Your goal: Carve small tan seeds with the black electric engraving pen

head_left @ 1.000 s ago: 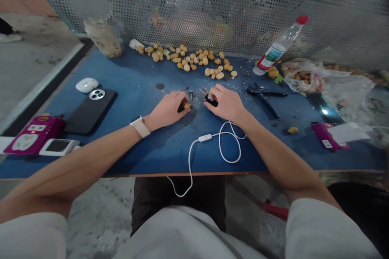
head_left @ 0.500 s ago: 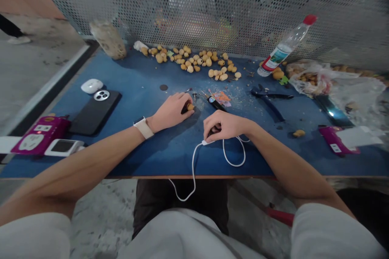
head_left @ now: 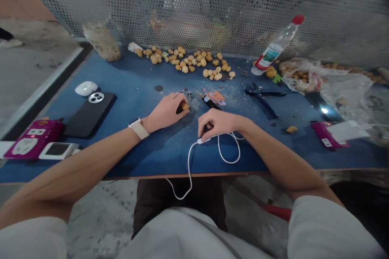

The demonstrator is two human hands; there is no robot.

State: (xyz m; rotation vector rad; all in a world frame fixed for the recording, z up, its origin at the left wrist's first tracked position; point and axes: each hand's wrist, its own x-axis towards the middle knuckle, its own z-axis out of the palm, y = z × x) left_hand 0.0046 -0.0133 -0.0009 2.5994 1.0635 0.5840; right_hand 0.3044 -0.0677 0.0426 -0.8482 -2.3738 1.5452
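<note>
My left hand (head_left: 168,111), with a pale watch band on its wrist, curls closed around a small tan gourd (head_left: 185,106), whose end shows between thumb and fingers. Close by on the right, my right hand (head_left: 220,123) has its thumb and fingers bent together at the white cable plug (head_left: 203,141). From that plug a white cable (head_left: 189,166) droops over the table's front edge, and a loop of white cable lies under the right wrist. Just beyond the hands rests a slim black pen-like tool with a small lit display (head_left: 210,103), among thin bits and orange scraps (head_left: 217,96).
Several small gourds (head_left: 191,60) line the mesh panel (head_left: 130,0). Pliers (head_left: 261,99), a water bottle (head_left: 269,57) and plastic bags (head_left: 331,75) are on the right. A phone (head_left: 88,117), white earbud case (head_left: 86,88) and purple power strip (head_left: 35,137) sit left.
The whole scene has shifted slightly left in view. My right thumb and fingers have shifted a little at the plug, and more of the plug shows. My left hand keeps its grip on the gourd.
</note>
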